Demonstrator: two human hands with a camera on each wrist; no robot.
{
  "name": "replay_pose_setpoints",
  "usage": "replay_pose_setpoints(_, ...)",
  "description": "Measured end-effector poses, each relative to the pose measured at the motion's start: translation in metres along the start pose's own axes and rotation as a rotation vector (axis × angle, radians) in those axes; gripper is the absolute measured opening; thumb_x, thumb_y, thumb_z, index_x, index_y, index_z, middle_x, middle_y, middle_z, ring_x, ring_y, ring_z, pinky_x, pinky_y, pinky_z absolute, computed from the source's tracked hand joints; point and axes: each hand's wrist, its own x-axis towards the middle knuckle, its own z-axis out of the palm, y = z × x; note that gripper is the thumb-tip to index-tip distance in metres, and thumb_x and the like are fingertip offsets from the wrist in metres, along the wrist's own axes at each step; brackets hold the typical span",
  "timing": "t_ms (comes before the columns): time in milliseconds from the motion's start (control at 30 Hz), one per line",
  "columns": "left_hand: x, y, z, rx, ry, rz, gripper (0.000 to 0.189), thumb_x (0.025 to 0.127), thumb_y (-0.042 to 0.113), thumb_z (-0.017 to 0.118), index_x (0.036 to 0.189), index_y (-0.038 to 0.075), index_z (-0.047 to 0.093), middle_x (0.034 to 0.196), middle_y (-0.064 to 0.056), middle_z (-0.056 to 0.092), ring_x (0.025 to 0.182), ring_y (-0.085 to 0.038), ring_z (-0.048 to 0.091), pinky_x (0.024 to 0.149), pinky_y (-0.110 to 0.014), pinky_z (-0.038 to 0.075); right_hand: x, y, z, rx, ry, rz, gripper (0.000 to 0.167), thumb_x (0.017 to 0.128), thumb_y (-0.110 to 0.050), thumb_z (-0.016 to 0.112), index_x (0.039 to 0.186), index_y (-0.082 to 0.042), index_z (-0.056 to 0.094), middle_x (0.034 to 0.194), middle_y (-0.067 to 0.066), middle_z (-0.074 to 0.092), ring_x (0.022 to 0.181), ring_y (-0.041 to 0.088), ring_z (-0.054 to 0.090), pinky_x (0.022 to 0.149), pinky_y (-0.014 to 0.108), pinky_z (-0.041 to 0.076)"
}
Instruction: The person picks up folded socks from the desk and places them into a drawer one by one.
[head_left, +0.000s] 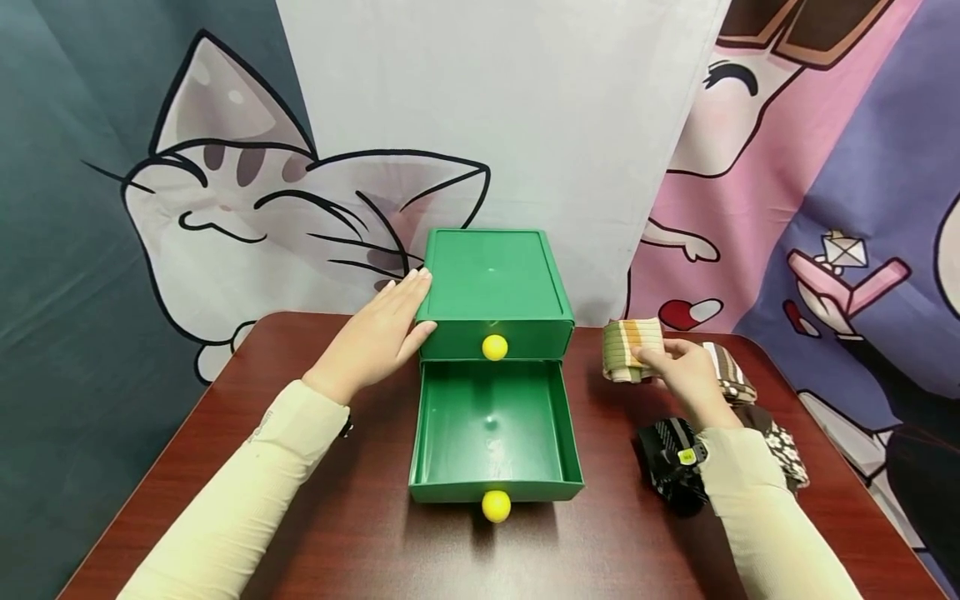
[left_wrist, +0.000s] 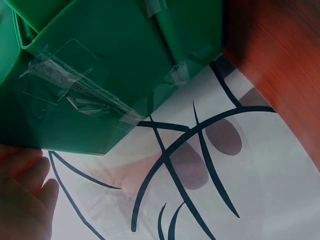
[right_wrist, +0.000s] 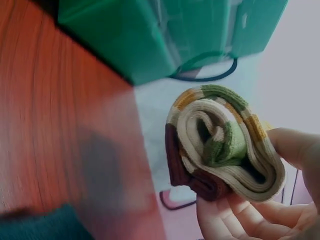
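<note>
A green two-drawer box (head_left: 491, 275) stands on the table, its lower drawer (head_left: 491, 425) pulled out and bare inside, its upper drawer closed. Each drawer front carries a round yellow knob (head_left: 495, 347). My left hand (head_left: 378, 337) rests with straight fingers against the box's upper left side; in the left wrist view its fingers (left_wrist: 31, 172) touch the green edge. To the right of the box, my right hand (head_left: 686, 375) pinches a rolled striped sock (head_left: 630, 348) above the table. The right wrist view shows the sock's coiled end (right_wrist: 220, 142) between thumb and fingers.
Behind and under the right forearm lie more rolled socks: a brown striped one (head_left: 729, 373), a black one (head_left: 667, 458) and a dark patterned one (head_left: 786, 454). A cloth backdrop with cartoon animals (head_left: 225, 208) hangs behind the brown table (head_left: 360, 533).
</note>
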Motion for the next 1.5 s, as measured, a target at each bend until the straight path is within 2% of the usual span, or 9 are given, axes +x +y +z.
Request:
replay_pose_setpoints(200, 0.000, 0.000, 0.000, -0.003, -0.004, -0.002, 0.066, 0.107, 0.031, 0.051, 0.156, -0.007, 0.028, 0.162, -0.021, 0.030, 0.153, -0.032, 0.024, 0.126, -0.044, 0.016, -0.019, -0.010, 0.005, 0.034, 0.031, -0.069, 0.070, 0.095, -0.034, 0.073, 0.141, 0.012, 0.047, 0.093, -0.006, 0.066, 0.076, -0.003, 0.065, 0.067, 0.019, 0.059)
replay_pose_setpoints(300, -0.001, 0.002, 0.000, -0.009, -0.004, -0.002, 0.066, 0.107, 0.030, 0.052, 0.156, -0.008, 0.028, 0.162, -0.021, 0.030, 0.152, -0.032, 0.025, 0.126, -0.046, 0.017, -0.028, -0.014, 0.008, 0.106, 0.043, -0.071, 0.067, 0.094, -0.031, 0.074, 0.141, 0.009, 0.048, 0.089, -0.012, 0.066, 0.077, -0.003, 0.066, 0.066, 0.019, 0.059)
replay_pose_setpoints(533, -0.003, 0.002, 0.001, -0.012, -0.009, -0.004, 0.066, 0.107, 0.030, 0.052, 0.156, -0.008, 0.028, 0.162, -0.021, 0.030, 0.152, -0.033, 0.024, 0.126, -0.047, 0.017, -0.053, -0.029, 0.014, 0.312, 0.070, -0.100, 0.041, 0.091, -0.019, 0.078, 0.124, -0.003, 0.059, 0.087, -0.009, 0.070, 0.077, 0.002, 0.068, 0.067, 0.022, 0.060)
replay_pose_setpoints(700, -0.003, 0.002, 0.000, -0.016, -0.007, -0.005, 0.066, 0.107, 0.029, 0.051, 0.156, -0.007, 0.027, 0.163, -0.021, 0.029, 0.152, -0.034, 0.025, 0.126, -0.046, 0.017, -0.072, -0.042, 0.017, 0.452, 0.013, -0.147, 0.024, 0.094, -0.011, 0.073, 0.116, -0.009, 0.062, 0.093, -0.004, 0.072, 0.083, 0.007, 0.071, 0.070, 0.024, 0.062)
replay_pose_setpoints(1000, -0.002, 0.001, -0.003, 0.010, -0.002, 0.010, 0.066, 0.107, 0.030, 0.053, 0.156, -0.007, 0.029, 0.162, -0.021, 0.031, 0.152, -0.033, 0.025, 0.124, -0.050, 0.021, -0.101, -0.061, 0.029, 0.559, -0.122, -0.264, 0.019, 0.099, -0.001, 0.063, 0.116, -0.008, 0.064, 0.101, 0.003, 0.072, 0.091, 0.014, 0.072, 0.075, 0.034, 0.063)
replay_pose_setpoints(1200, -0.002, 0.000, -0.002, 0.029, 0.010, 0.025, 0.066, 0.105, 0.029, 0.055, 0.155, -0.008, 0.031, 0.161, -0.022, 0.033, 0.151, -0.034, 0.028, 0.124, -0.051, 0.021, -0.116, -0.072, 0.046, 0.573, -0.193, -0.293, 0.022, 0.098, 0.004, 0.059, 0.116, -0.007, 0.064, 0.100, 0.007, 0.072, 0.088, 0.017, 0.073, 0.074, 0.036, 0.064)
replay_pose_setpoints(1333, -0.001, -0.001, 0.000, 0.022, 0.016, 0.033, 0.067, 0.106, 0.028, 0.055, 0.155, -0.008, 0.030, 0.161, -0.022, 0.032, 0.150, -0.036, 0.029, 0.125, -0.049, 0.019, -0.119, -0.080, 0.060, 0.522, -0.245, -0.271, 0.023, 0.097, 0.000, 0.061, 0.120, -0.002, 0.061, 0.102, 0.008, 0.072, 0.089, 0.019, 0.072, 0.078, 0.037, 0.063)
replay_pose_setpoints(1500, -0.001, -0.002, 0.002, 0.020, 0.039, 0.039, 0.066, 0.105, 0.027, 0.056, 0.155, -0.009, 0.031, 0.160, -0.022, 0.033, 0.150, -0.036, 0.030, 0.125, -0.049, 0.020, -0.118, -0.086, 0.082, 0.414, -0.311, -0.247, 0.032, 0.095, -0.004, 0.065, 0.124, 0.006, 0.056, 0.101, 0.008, 0.072, 0.087, 0.018, 0.072, 0.076, 0.038, 0.063)
